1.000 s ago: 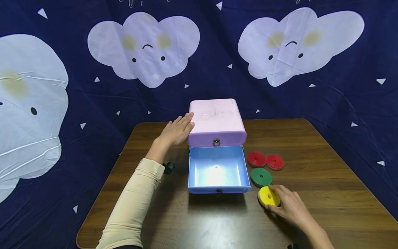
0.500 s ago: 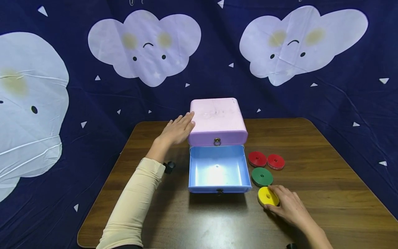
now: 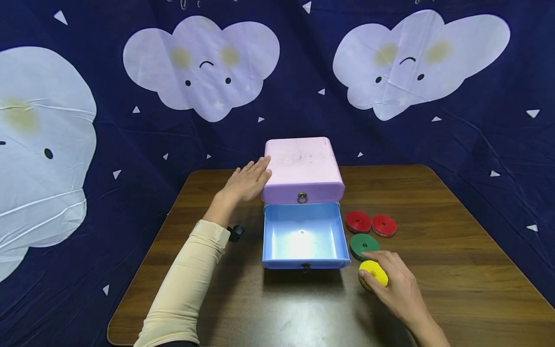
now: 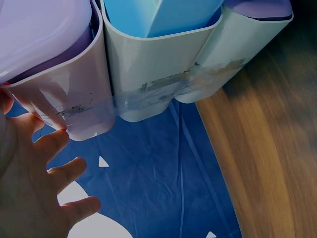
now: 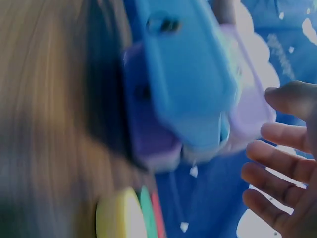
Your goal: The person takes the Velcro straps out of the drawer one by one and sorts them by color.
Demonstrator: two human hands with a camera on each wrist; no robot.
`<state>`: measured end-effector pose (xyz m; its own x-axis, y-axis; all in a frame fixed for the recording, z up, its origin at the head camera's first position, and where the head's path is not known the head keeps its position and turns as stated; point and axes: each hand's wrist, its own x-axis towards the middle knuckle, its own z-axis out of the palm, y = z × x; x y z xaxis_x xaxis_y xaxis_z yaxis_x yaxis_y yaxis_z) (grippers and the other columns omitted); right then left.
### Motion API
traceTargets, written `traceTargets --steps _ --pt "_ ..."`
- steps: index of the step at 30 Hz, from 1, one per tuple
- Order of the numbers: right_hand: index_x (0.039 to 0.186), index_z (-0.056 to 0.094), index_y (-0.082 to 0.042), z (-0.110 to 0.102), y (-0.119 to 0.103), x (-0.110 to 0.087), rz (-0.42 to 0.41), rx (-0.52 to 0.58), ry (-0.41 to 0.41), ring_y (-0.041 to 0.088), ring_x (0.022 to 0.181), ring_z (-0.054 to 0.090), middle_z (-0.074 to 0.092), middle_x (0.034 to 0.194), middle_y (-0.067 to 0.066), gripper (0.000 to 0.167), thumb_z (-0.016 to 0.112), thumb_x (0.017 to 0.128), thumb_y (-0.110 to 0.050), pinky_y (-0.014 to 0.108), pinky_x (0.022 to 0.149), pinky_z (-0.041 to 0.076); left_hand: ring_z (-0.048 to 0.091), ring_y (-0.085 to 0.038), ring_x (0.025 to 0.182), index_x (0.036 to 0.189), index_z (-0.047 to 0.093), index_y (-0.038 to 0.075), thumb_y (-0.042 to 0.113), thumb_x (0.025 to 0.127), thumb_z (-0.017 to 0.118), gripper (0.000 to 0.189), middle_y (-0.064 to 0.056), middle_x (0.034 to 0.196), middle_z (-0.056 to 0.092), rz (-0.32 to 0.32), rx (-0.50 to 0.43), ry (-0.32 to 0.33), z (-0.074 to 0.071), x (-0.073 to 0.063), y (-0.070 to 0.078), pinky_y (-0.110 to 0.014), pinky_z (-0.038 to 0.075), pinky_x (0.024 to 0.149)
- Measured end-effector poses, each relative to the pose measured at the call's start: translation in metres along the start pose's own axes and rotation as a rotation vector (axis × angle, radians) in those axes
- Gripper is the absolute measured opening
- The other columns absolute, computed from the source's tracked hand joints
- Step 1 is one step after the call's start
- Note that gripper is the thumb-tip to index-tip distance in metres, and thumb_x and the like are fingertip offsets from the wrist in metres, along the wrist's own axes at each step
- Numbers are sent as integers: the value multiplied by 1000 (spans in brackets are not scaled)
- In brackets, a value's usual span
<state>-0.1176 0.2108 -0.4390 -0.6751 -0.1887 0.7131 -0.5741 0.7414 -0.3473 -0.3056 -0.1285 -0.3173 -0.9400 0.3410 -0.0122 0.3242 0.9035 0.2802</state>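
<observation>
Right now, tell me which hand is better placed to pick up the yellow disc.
The right hand, I'd judge: it is at the yellow disc. The left hand touches the left side of the drawer box, with the open blue drawer between it and the disc.

Left arm point(image 3: 186, 274) stretched forward, left fingers point(image 4: 68, 171) spread; right fingers point(image 5: 277, 158) loosely parted

I see a yellow disc point(image 3: 380, 271), a green disc point(image 3: 357, 245), two red discs point(image 3: 352, 222); a blue drawer point(image 3: 299, 243), a pink-topped box point(image 3: 301, 164); my cream sleeve point(image 3: 186, 279), brown wood-grained surface point(image 3: 455, 255), navy backdrop point(image 3: 299, 125) with white clouds point(image 3: 201, 99) and triangles point(image 3: 533, 113).
</observation>
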Motion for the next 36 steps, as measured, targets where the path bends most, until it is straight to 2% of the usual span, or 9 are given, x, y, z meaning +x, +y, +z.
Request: traceTargets --steps 3,6,11,13,16,20,24,28,36 --pt "103 70 -9 2 -20 3 23 70 2 3 90 53 68 96 -1 40 81 64 -3 5 84 38 4 -25 149 152 -2 33 54 99 8 57 7 161 0 -1 -1 1 1 1 -1 -54 5 119" --pt "101 70 -11 7 -34 2 35 130 3 2 93 54 68 95 -3 38 80 65 -1 4 88 37 4 -25 149 152 -2 33 54 100 8 57 7 161 1 -1 0 6 1 1 -1 -54 5 119" --pt "99 70 -15 27 -49 -3 53 215 -9 6 82 57 67 90 -5 36 79 68 0 10 76 44 4 -25 149 152 -1 33 53 100 8 57 6 161 1 -3 3 11 0 1 -2 -54 5 119" --pt "97 69 -17 38 -53 -6 104 231 -40 4 75 57 66 87 -7 33 79 70 -2 12 66 46 4 -24 149 152 -2 33 53 100 8 57 6 161 1 -3 -1 10 0 1 -2 -54 5 119" --pt "95 69 -16 52 -56 -11 236 281 -108 -1 68 55 65 81 -11 26 78 73 -6 15 57 46 4 -24 149 152 -2 33 53 100 8 57 6 161 1 -1 -2 6 1 1 -1 -54 5 119" --pt "98 70 -11 67 -58 -12 482 421 -218 -2 68 56 67 79 -9 18 74 80 -14 20 58 48 4 -25 149 152 -2 33 53 100 8 57 6 161 0 2 2 4 1 1 -1 -54 4 119" --pt "103 68 -4 78 -58 -9 682 549 -312 5 66 60 70 82 2 25 71 84 -20 21 60 50 4 -25 149 152 -2 33 53 100 8 57 6 161 0 4 4 5 1 1 -1 -54 4 119" --pt "106 65 3 87 -57 -7 777 629 -370 11 63 63 71 83 11 32 69 85 -21 22 57 51 3 -24 150 152 -3 33 54 99 8 57 6 161 0 2 0 -2 2 1 -1 -54 4 119" --pt "109 60 10 98 -57 -7 860 771 -402 12 62 63 71 87 20 35 62 91 -19 26 54 53 3 -24 150 152 -2 33 53 100 8 57 7 161 0 0 4 1 1 1 -1 -54 5 119"
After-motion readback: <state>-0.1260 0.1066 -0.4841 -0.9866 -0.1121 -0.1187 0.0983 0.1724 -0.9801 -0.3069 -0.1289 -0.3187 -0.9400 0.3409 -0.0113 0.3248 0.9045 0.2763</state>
